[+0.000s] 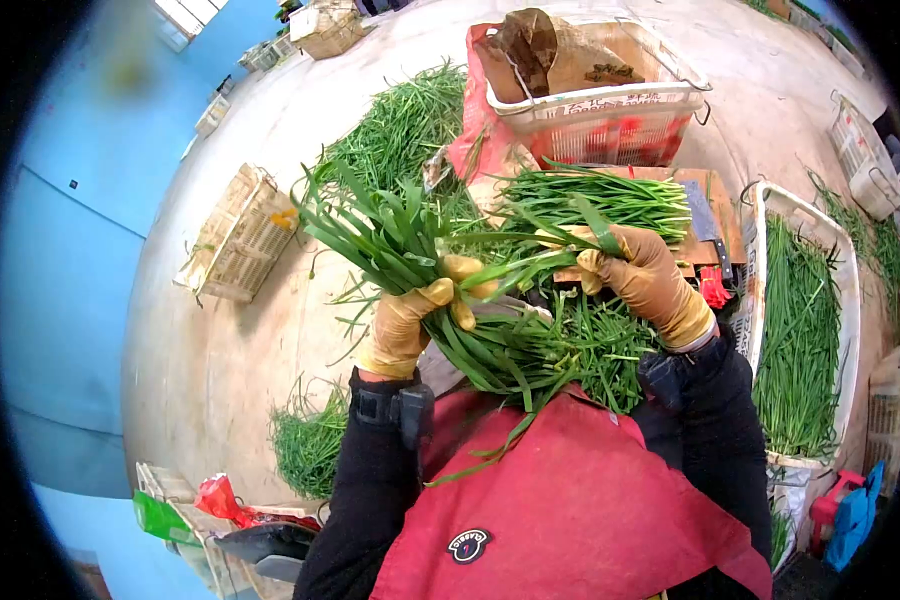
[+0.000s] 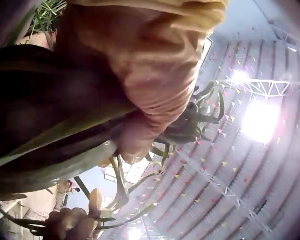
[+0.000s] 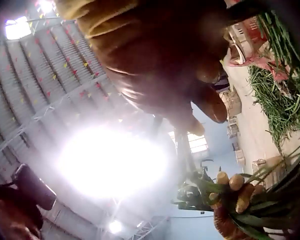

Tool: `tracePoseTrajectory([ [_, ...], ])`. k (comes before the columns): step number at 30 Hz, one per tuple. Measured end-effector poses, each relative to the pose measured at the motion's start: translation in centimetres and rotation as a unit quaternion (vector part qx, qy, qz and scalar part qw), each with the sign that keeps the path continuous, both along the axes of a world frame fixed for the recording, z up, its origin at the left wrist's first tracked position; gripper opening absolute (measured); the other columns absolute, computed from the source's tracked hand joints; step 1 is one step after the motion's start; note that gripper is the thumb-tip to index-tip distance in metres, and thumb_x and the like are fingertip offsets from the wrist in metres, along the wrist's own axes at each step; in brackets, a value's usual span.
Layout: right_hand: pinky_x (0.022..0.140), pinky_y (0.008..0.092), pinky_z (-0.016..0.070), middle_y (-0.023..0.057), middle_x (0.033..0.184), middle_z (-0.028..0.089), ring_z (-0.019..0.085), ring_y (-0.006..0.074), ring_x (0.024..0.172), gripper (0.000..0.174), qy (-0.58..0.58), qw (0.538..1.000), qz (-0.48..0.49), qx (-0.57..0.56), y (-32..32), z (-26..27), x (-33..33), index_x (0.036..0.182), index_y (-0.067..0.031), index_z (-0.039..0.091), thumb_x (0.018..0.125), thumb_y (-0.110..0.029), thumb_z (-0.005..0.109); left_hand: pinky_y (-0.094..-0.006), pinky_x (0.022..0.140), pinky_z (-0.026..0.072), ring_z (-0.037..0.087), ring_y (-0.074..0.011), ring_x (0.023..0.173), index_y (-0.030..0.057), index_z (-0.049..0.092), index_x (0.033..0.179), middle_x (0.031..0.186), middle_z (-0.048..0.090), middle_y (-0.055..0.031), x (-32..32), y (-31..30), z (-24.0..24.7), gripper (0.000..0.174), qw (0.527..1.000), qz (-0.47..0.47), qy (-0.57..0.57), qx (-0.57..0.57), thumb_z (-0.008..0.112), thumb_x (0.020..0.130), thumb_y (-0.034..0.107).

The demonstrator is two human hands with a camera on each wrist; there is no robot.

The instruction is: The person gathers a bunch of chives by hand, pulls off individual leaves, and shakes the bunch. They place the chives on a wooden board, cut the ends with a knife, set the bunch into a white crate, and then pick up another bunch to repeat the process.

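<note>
In the head view the gloved left hand [image 1: 410,318] grips a thick bunch of long green leaves [image 1: 380,235], fingers curled round it. Beside it, at the right, the gloved right hand [image 1: 650,280] pinches a few leaves that stretch across from the bunch. The left wrist view shows the left glove [image 2: 140,60] close up over dark leaves [image 2: 50,165]. Seen from the right wrist, the right glove [image 3: 155,60] is large and dark, with the left hand [image 3: 235,200] on the bunch below. More loose leaves [image 1: 590,345] lie under both hands.
Trimmed stalks [image 1: 610,205] lie on a board with a knife [image 1: 705,215] beyond the right hand. A large crate [image 1: 610,125] stands ahead, a long crate of greens [image 1: 795,340] at the right. Another crate [image 1: 238,235] and piles of greens [image 1: 395,125] are on the floor.
</note>
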State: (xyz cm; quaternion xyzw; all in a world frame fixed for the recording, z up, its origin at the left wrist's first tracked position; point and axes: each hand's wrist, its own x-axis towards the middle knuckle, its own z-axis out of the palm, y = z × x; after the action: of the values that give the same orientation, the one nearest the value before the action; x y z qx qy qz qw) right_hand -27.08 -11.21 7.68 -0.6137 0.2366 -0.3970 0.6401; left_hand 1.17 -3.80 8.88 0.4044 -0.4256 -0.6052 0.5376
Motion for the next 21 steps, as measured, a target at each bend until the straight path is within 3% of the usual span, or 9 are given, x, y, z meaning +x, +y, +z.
tracePoseTrajectory([
  [5, 0.061, 0.0198, 0.0484, 0.001, 0.091, 0.064, 0.054, 0.0051, 0.07, 0.027, -0.067, 0.994, -0.087, -0.001, -0.3, 0.6, -1.3, 0.121, 0.0008, 0.062, 0.098, -0.014, 0.059, -0.029, 0.06, 0.0532, 0.065, -0.0194, 0.064, -0.0023, 0.067, 0.107, 0.084, 0.07, -0.0151, 0.6, 0.4, -0.4, 0.029, 0.998, 0.052, -0.003, 0.026, 0.071, 0.084, 0.015],
  [11, 0.055, 0.0203, 0.0413, -0.0026, 0.077, 0.062, 0.048, 0.0039, 0.061, 0.023, 0.089, 0.953, -0.265, -0.112, -1.0, -4.4, -7.6, 0.116, -0.0009, 0.066, 0.098, -0.012, 0.058, -0.0293, 0.061, 0.0544, 0.065, -0.019, 0.065, -0.0017, 0.067, 0.108, 0.086, 0.071, -0.0153, 1.5, 1.0, -1.3, 0.029, 0.997, 0.075, 0.033, 0.006, 0.071, 0.085, 0.015],
  [13, 0.059, 0.0226, 0.0476, 0.0041, 0.092, 0.071, 0.057, 0.0085, 0.063, 0.028, 0.243, 0.943, -0.183, -0.136, -0.8, -9.6, -9.7, 0.116, -0.002, 0.066, 0.099, -0.023, 0.06, -0.029, 0.061, 0.0546, 0.066, -0.0188, 0.066, -0.0016, 0.067, 0.108, 0.087, 0.071, -0.0156, 1.4, 1.4, -1.1, 0.029, 0.997, 0.071, 0.04, 0.008, 0.071, 0.085, 0.015],
  [14, 0.066, 0.0303, 0.0531, 0.0091, 0.103, 0.072, 0.066, 0.0173, 0.071, 0.035, 0.518, 0.828, -0.115, -0.182, 0.1, -12.1, -10.6, 0.113, -0.0057, 0.069, 0.092, -0.034, 0.067, -0.0288, 0.061, 0.0547, 0.066, -0.0186, 0.066, -0.0016, 0.067, 0.108, 0.087, 0.071, -0.0158, 1.3, 1.4, -1.0, 0.029, 0.997, 0.067, 0.043, 0.01, 0.071, 0.085, 0.016],
  [15, 0.081, 0.0427, 0.0534, 0.017, 0.094, 0.071, 0.068, 0.0356, 0.09, 0.054, 0.691, 0.719, 0.069, -0.015, 1.1, -8.3, -8.1, 0.121, -0.0124, 0.067, 0.082, -0.049, 0.069, -0.0287, 0.061, 0.0547, 0.066, -0.0185, 0.066, -0.0014, 0.067, 0.108, 0.088, 0.071, -0.0157, 1.2, 1.4, -1.0, 0.029, 0.997, 0.06, 0.04, 0.0, 0.071, 0.085, 0.016],
  [16, 0.088, 0.0403, 0.0526, 0.0183, 0.106, 0.069, 0.066, 0.0333, 0.102, 0.062, 0.666, 0.705, 0.218, -0.113, 2.3, -8.7, -9.4, 0.127, -0.0122, 0.063, 0.077, -0.048, 0.072, -0.0287, 0.061, 0.0546, 0.066, -0.0184, 0.066, -0.0013, 0.067, 0.107, 0.088, 0.071, -0.0157, 1.2, 1.4, -1.1, 0.029, 0.998, 0.052, 0.036, -0.008, 0.071, 0.085, 0.016],
  [18, 0.095, 0.0319, 0.0478, 0.0123, 0.123, 0.065, 0.06, 0.0253, 0.117, 0.056, 0.599, 0.777, 0.071, -0.179, 2.9, -6.7, -9.0, 0.132, -0.0093, 0.06, 0.08, -0.026, 0.074, -0.0288, 0.061, 0.0546, 0.066, -0.0183, 0.066, -0.0011, 0.067, 0.107, 0.088, 0.071, -0.0155, 1.1, 1.2, -1.1, 0.029, 0.998, 0.053, 0.025, -0.016, 0.072, 0.084, 0.017],
  [20, 0.097, 0.0315, 0.0458, 0.0117, 0.133, 0.06, 0.057, 0.0223, 0.121, 0.057, 0.278, 0.93, -0.111, -0.214, 1.3, -6.0, -8.0, 0.136, -0.0054, 0.055, 0.082, -0.011, 0.071, -0.029, 0.061, 0.0546, 0.066, -0.0182, 0.066, -0.0008, 0.067, 0.106, 0.088, 0.071, -0.0153, 0.4, 1.4, -0.7, 0.03, 0.998, 0.062, 0.011, -0.007, 0.073, 0.084, 0.018],
  [21, 0.097, 0.0318, 0.0457, 0.0127, 0.133, 0.06, 0.057, 0.0214, 0.119, 0.056, 0.191, 0.95, -0.134, -0.207, 1.6, -2.3, -6.6, 0.136, -0.0038, 0.055, 0.082, -0.006, 0.07, -0.0291, 0.06, 0.054, 0.066, -0.0184, 0.066, -0.0006, 0.067, 0.104, 0.087, 0.071, -0.0148, -0.1, 1.5, -0.4, 0.03, 0.997, 0.077, 0.003, -0.02, 0.075, 0.083, 0.019],
])
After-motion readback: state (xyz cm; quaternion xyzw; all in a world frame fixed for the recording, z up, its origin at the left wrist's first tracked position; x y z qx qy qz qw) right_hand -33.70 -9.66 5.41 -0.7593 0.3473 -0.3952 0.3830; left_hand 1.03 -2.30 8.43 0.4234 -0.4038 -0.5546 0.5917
